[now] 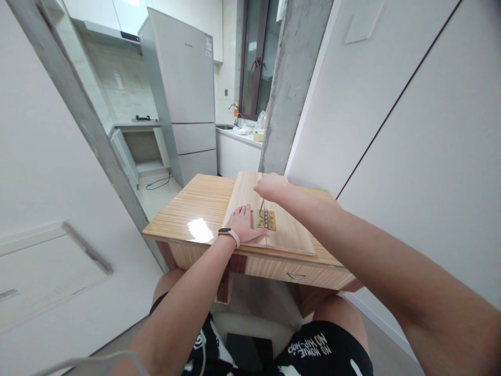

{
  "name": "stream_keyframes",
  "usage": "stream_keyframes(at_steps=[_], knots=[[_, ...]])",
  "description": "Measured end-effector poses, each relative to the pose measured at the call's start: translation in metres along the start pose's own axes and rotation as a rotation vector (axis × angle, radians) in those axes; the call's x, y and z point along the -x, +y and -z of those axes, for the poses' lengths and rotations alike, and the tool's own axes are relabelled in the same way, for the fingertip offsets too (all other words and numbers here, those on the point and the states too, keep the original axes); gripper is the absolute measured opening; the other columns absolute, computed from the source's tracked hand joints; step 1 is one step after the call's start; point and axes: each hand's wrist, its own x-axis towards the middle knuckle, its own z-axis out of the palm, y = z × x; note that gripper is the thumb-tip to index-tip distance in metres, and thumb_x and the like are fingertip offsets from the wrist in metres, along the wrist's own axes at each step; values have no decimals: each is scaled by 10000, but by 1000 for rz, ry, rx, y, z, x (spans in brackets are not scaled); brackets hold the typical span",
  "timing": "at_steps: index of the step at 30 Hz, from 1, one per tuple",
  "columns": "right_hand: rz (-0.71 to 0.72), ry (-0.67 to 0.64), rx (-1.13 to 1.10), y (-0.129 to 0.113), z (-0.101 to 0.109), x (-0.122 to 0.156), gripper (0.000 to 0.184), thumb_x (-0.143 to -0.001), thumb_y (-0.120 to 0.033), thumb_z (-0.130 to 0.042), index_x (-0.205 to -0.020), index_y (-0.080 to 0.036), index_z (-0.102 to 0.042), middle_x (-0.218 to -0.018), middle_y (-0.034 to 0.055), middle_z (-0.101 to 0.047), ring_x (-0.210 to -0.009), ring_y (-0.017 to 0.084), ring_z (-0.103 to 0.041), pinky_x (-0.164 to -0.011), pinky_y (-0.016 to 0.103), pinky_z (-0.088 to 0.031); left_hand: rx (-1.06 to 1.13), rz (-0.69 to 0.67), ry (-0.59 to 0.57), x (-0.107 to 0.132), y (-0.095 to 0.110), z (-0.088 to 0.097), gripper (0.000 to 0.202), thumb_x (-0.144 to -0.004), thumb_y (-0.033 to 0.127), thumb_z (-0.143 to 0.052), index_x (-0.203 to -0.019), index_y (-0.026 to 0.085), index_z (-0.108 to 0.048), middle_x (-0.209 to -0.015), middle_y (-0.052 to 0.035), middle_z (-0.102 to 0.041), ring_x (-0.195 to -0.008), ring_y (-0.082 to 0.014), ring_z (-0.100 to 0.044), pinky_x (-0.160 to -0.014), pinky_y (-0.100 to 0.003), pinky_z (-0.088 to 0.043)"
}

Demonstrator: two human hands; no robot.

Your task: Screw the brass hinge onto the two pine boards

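Two pale wooden boards [287,237] lie side by side on the desk, and a brass hinge [270,222] spans the seam between them. My left hand [243,223] rests flat on the left board with its fingers spread, the thumb reaching along the hinge's near edge. Above the hinge, my right hand [271,186] is closed around a screwdriver [262,206]. Its thin metal shaft slants down to the left leaf of the hinge; the handle is hidden in my fist. A small dark piece, perhaps a screw, lies beside my left fingertips.
The glossy wooden desk [203,203] has a drawer with a metal handle [296,275] at its front. My knees are under it. White walls stand close on both sides. Beyond are a fridge [188,78], a sink counter [238,137] and a cable [158,183] on the floor.
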Motion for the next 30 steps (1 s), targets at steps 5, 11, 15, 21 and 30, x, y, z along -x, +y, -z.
stream_keyframes(at_steps=[5,11,15,21,30], knots=[[-3,52,4,-2,1,8,373,-967,-94,-485,-1202,-179,-761,-1242,184,-713,-1187,277,-654,-962,390,-535,-8,10,-3,-1,-1,-2,1277,-710,972,-425,-1618,99,-214,-1644,-205,-342,-1515,-397,-301,-1223,-468,-246],[-34,-52,54,-5,3,13,349,-948,-122,-501,-1147,-162,-785,-1260,170,-716,-1321,294,-557,-1101,422,-466,-10,10,-9,0,-1,-4,1276,-708,980,-416,-1616,108,-211,-1645,-209,-336,-1517,-396,-293,-1217,-461,-248],[-61,-61,-6,-8,8,9,389,-939,-75,-475,-1174,-148,-776,-1270,174,-713,-1308,283,-574,-1080,399,-477,-7,9,-7,0,0,-4,1271,-717,970,-425,-1623,110,-188,-1649,-210,-327,-1523,-401,-284,-1221,-471,-233],[31,-32,68,-6,4,5,349,-966,-96,-498,-1203,-153,-748,-1251,169,-715,-1200,269,-640,-962,379,-520,-3,13,-8,1,0,-3,1277,-718,959,-445,-1626,102,-183,-1646,-210,-336,-1520,-404,-289,-1221,-477,-231],[-21,-43,13,0,-7,10,306,-980,-137,-525,-1180,-110,-755,-1251,199,-705,-1249,279,-624,-1033,386,-504,0,-2,-2,1,-1,-5,1286,-712,976,-422,-1610,77,-226,-1647,-217,-332,-1518,-394,-296,-1221,-462,-249]])
